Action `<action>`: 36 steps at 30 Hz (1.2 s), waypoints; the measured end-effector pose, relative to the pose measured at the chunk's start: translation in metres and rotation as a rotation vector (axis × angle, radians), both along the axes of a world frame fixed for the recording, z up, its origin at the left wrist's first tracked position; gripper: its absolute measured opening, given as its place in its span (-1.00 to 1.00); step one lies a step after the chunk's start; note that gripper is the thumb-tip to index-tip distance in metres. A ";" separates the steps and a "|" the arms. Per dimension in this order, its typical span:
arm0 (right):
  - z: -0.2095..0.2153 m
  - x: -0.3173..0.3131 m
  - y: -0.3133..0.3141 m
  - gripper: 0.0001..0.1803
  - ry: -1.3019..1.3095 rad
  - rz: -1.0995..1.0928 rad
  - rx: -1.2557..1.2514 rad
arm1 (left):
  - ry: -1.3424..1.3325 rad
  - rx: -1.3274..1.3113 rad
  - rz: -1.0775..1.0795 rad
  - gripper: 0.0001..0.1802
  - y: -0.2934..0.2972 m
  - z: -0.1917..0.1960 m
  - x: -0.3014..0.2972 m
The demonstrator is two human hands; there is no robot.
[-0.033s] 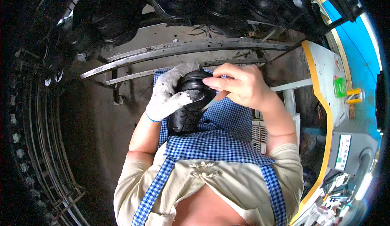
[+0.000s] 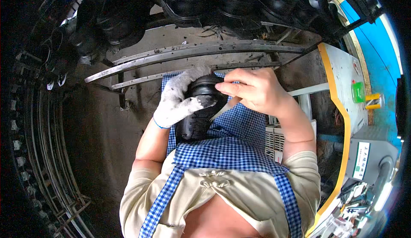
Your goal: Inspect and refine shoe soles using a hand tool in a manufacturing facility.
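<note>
A black rubber boot (image 2: 198,124) with a patterned tread rests upon my lap, its rounded, ridged end pointing away from me. My left hand (image 2: 177,94), in a white knitted glove with dark smudges, wraps round that end, thumb across the near side. My bare right hand (image 2: 254,90) is closed, with finger and thumb pinched at the boot's right edge. Out from under it slants a thin, pale, pointed blade (image 2: 226,109), apparently a knife; its handle is hidden in the palm. The tip lies close beside the boot's tread; I cannot tell whether they touch.
A blue checked apron (image 2: 239,122) covers my lap. Metal rails (image 2: 201,52) run beyond my knees, below hanging black boots (image 2: 184,2). Another rack (image 2: 47,152) stands left. At right are a yellow-edged white table (image 2: 342,75), a grey machine (image 2: 372,152) and a pale plastic crate (image 2: 274,141).
My right hand has shifted very slightly, and more of the pale blade shows below it. The left hand's grip on the boot is nearly unchanged.
</note>
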State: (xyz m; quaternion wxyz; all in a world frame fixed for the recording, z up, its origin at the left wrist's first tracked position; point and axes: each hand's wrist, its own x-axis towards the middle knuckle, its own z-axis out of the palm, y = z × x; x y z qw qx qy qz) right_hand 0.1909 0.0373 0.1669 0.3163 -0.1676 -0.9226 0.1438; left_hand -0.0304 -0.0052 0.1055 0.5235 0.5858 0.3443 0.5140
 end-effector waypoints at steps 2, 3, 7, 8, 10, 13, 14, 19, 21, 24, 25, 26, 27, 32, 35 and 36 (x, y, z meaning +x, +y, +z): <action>0.011 0.004 0.001 -0.75 -0.190 0.043 0.125 | 0.119 0.062 -0.062 -0.32 -0.001 0.002 0.000; 0.017 0.004 0.001 -0.75 -0.189 0.044 0.121 | 0.119 0.058 -0.062 -0.32 0.000 0.001 0.001; 0.043 0.000 -0.006 -0.89 -0.463 0.074 0.222 | 0.162 0.123 -0.135 -0.29 0.001 -0.002 0.009; 0.048 -0.003 -0.007 -0.88 -0.581 0.088 0.235 | 0.177 0.118 -0.145 -0.28 0.001 -0.002 0.011; 0.049 -0.005 -0.010 -0.87 -0.701 0.097 0.242 | 0.240 0.083 -0.178 -0.21 0.000 0.001 0.015; 0.044 -0.005 -0.013 -0.85 -0.770 0.093 0.330 | 0.261 0.144 -0.189 -0.20 0.002 -0.002 0.018; 0.039 -0.004 -0.011 -0.85 -0.770 0.090 0.325 | 0.288 0.141 -0.191 -0.22 0.003 -0.003 0.017; 0.023 0.004 0.007 -0.82 -0.430 0.121 -0.100 | 0.133 -0.006 -0.212 -0.26 0.002 -0.005 0.014; 0.006 0.010 0.011 -0.80 -0.236 0.162 -0.260 | 0.093 -0.021 -0.218 -0.27 0.002 -0.003 0.011; -0.009 0.015 0.007 -0.84 0.037 0.132 -0.588 | 0.033 -0.040 -0.158 -0.25 -0.003 -0.005 0.003; -0.024 0.019 0.002 -0.85 0.161 0.151 -0.639 | 0.046 -0.039 -0.118 -0.24 0.000 -0.004 0.001; -0.035 0.018 -0.004 -0.84 0.220 0.109 -0.617 | 0.058 0.056 -0.027 -0.24 0.001 -0.008 -0.006; -0.046 0.018 -0.009 -0.83 0.280 0.067 -0.595 | -0.097 -0.096 0.035 -0.22 -0.003 -0.008 -0.012; -0.119 0.036 -0.026 -0.51 0.109 -0.449 -0.603 | -0.680 -0.126 0.480 -0.27 0.021 -0.058 -0.052; -0.130 0.036 -0.054 -0.12 0.133 -0.352 -0.773 | -1.033 -0.317 0.347 -0.38 0.018 -0.082 -0.066; -0.134 0.030 -0.058 -0.05 0.212 -0.334 -0.703 | -1.049 -0.306 0.384 -0.38 0.021 -0.088 -0.067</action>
